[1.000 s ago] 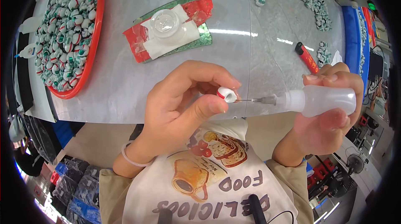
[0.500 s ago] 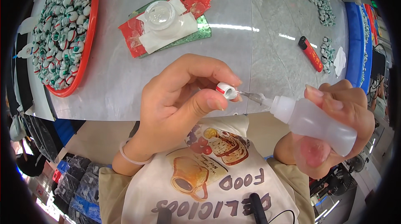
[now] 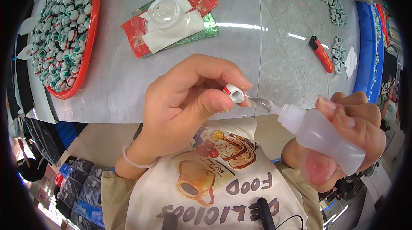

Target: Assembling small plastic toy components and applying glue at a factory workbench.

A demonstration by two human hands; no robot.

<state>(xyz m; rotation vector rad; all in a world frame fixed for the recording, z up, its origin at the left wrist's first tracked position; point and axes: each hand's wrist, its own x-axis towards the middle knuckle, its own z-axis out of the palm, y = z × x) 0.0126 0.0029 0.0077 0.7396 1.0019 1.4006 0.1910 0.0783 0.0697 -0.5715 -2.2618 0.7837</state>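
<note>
My left hand [image 3: 184,105] pinches a small white, red-rimmed cap piece [image 3: 234,93] between thumb and fingers, its hollow side facing right. A translucent squeeze bottle [image 3: 322,135] with a thin metal needle tip lies in my right hand [image 3: 347,140]. The needle tip [image 3: 256,101] pokes into the opening of the cap piece. Both hands hover above the table's near edge, over my lap.
A red tray [image 3: 88,54] heaped with several similar small pieces sits at the left on the grey table [image 3: 240,45]. A clear round dish [image 3: 165,11] rests on white, red and green sheets at the back. A red lighter [image 3: 321,53] and scattered pieces lie at right.
My right hand has dropped lower and tilted the bottle so its needle points up-left into the cap piece. The left hand has stayed almost still.
</note>
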